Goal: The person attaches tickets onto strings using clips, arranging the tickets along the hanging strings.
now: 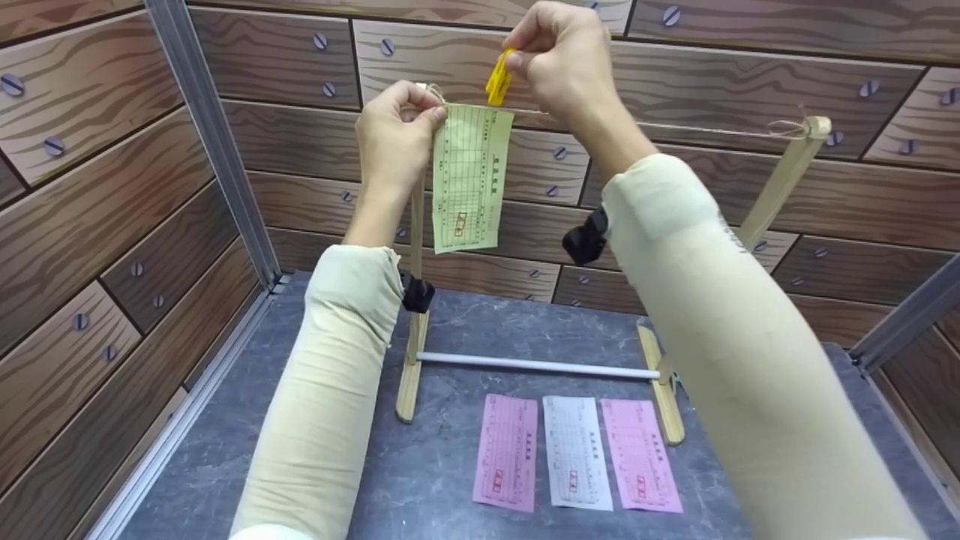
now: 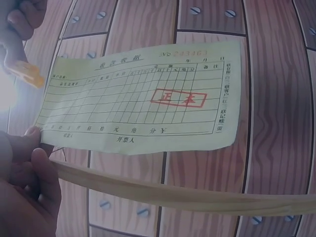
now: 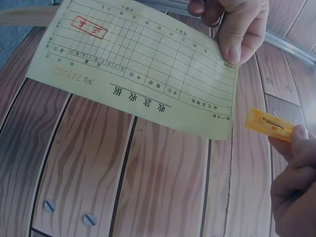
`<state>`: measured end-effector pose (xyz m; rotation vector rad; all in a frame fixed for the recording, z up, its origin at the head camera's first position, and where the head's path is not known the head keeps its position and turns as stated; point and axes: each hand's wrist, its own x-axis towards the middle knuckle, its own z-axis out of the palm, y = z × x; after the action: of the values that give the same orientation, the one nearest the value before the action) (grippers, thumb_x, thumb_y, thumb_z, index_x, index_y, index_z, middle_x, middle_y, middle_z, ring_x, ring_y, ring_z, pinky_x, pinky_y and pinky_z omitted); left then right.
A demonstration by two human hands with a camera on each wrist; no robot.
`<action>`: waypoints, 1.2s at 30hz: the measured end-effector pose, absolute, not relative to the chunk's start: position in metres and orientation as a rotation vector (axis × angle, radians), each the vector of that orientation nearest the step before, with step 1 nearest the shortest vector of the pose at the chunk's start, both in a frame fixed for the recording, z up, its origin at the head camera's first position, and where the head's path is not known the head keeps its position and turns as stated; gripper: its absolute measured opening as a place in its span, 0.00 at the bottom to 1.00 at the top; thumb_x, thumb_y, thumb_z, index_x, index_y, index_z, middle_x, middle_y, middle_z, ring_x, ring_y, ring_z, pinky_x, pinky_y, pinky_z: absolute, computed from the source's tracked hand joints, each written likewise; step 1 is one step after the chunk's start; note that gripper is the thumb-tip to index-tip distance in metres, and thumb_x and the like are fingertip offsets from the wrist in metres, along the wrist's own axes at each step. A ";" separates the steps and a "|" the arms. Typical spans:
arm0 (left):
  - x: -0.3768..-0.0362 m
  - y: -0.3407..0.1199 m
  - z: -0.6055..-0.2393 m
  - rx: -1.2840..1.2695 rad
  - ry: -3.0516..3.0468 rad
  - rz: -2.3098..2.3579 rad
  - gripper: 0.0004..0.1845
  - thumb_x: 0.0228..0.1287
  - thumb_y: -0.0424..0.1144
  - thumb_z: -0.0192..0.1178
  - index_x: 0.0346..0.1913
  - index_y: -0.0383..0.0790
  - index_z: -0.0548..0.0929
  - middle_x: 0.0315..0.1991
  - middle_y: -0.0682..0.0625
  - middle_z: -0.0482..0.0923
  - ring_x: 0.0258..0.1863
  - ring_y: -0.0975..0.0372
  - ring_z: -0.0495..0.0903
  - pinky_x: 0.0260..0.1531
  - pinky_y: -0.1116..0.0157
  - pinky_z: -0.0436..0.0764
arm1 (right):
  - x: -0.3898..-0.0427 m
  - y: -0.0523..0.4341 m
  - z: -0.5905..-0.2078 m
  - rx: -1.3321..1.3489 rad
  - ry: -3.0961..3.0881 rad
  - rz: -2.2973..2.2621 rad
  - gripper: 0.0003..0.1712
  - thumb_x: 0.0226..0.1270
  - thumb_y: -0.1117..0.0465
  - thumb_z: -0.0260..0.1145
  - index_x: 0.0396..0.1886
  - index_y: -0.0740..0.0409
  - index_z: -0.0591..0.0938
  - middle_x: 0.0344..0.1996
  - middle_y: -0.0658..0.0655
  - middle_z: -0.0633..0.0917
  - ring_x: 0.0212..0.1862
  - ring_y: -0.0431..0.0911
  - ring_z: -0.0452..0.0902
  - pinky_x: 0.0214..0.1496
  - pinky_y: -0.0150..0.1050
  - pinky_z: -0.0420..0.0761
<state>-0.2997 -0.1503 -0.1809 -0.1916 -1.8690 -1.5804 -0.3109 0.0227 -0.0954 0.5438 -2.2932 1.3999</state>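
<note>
A pale green receipt slip [image 1: 471,180] hangs lengthwise at the string [image 1: 697,130], its top edge right at the line. My left hand [image 1: 397,135] pinches the slip's upper left corner between thumb and forefinger, close to the knot at the left post. In the head view my right hand [image 1: 570,60] holds a yellow clothespin [image 1: 498,78] by its upper end, the other end pointing down just above the slip's top right part. The right wrist view shows a small gap between the clothespin [image 3: 269,124] and the slip's edge [image 3: 217,126].
Two wooden posts [image 1: 784,180] carry the string; a white rod [image 1: 536,365] joins their feet. On the grey marbled table [image 1: 442,465] lie a pink slip [image 1: 506,454], a white slip [image 1: 577,454] and another pink slip [image 1: 643,455]. Wood-patterned panels stand behind and at the sides.
</note>
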 end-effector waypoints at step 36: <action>-0.290 -0.152 -0.211 -0.205 -2.033 -1.104 0.13 0.67 0.39 0.68 0.52 0.41 0.84 0.45 0.48 0.88 0.35 0.61 0.86 0.32 0.67 0.77 | -0.292 0.028 -0.104 0.645 -2.602 1.349 0.26 0.73 0.65 0.64 0.69 0.57 0.73 0.52 0.59 0.82 0.22 0.45 0.80 0.28 0.36 0.84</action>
<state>-0.2902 -0.1520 -0.2110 -0.2050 -2.0333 -1.1044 -0.2916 0.0276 -0.1042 0.6450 -2.6016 1.3495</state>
